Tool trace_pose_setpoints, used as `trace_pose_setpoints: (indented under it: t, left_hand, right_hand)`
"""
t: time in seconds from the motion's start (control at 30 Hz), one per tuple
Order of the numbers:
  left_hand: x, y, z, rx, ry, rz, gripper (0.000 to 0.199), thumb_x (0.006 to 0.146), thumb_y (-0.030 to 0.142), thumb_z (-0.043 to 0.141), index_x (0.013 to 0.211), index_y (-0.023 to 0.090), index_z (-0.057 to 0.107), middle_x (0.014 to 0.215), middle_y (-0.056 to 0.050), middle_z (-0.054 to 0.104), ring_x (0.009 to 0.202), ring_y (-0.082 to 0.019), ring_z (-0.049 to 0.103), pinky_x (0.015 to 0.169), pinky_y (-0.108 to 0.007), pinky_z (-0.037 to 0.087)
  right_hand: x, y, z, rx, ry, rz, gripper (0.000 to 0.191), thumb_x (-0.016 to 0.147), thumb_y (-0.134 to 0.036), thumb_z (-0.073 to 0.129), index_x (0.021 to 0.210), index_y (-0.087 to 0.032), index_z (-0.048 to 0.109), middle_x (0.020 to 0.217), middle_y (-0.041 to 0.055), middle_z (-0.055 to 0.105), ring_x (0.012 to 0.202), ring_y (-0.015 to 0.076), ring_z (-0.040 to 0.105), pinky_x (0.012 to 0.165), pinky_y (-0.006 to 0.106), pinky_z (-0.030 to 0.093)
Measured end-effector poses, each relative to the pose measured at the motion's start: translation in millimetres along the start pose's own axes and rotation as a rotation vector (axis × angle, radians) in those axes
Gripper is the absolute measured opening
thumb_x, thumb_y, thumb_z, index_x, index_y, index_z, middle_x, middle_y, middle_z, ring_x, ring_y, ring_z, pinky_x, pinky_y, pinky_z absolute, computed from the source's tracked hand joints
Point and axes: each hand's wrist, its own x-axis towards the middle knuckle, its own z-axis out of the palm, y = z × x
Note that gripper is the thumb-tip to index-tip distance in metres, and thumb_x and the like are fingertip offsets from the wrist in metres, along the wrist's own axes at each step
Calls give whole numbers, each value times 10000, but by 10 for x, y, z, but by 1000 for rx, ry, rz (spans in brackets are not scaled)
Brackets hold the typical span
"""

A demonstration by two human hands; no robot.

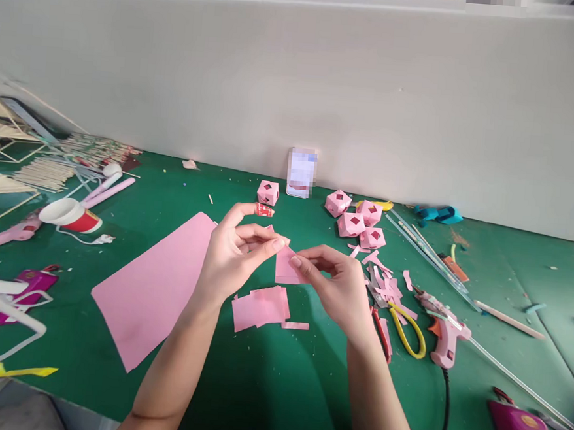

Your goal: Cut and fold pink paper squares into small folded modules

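Observation:
Between my hands, above the green table, is a small pink paper piece (287,267) with a crease line near its lower edge. My left hand (238,247) pinches its upper left corner between thumb and finger; the index finger is raised and has a red patterned bandage on its tip. My right hand (334,277) pinches the right side of the same piece. Below the hands, several cut pink paper pieces (261,307) lie overlapping, with a narrow strip (295,325) beside them. A large pink sheet (156,291) lies to the left, partly behind my left forearm.
Pink paper polyhedra (350,224) and a propped phone (302,173) stand at the back. On the right are paper scraps (385,284), yellow-and-red-handled pliers (409,335) and a pink glue gun (448,334). A paper cup (70,215) and wooden sticks (44,173) are left.

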Motion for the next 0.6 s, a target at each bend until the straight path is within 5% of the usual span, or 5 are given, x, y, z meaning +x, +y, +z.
trace_pose_setpoints:
  t: [0.33, 0.47, 0.6]
  left_hand:
    - [32, -25, 10, -9, 34, 27, 415, 894, 308, 682, 1260, 246, 497, 837, 1, 713, 840, -186, 738, 822, -347, 616]
    - [33, 9, -23, 20, -58, 1, 521, 845, 340, 744, 1298, 245, 505, 993, -49, 748, 948, -214, 737, 822, -344, 615]
    - [30, 11, -46, 86, -103, -53, 371, 849, 361, 740, 1180, 247, 615, 938, -31, 753, 891, -200, 740, 827, -333, 607]
  right_hand:
    - [8, 8, 30, -3, 35, -37, 173, 893, -387, 683, 896, -221, 732, 847, 30, 757, 748, 174, 706, 682, 278, 565]
    - [21, -28, 49, -78, 63, -100, 217, 882, -430, 679, 913, -225, 741, 836, 41, 759, 745, 191, 705, 662, 295, 568]
    - [5, -117, 120, -174, 126, -186, 283, 832, -487, 721, 950, -230, 744, 805, 41, 748, 775, 211, 705, 652, 306, 567]
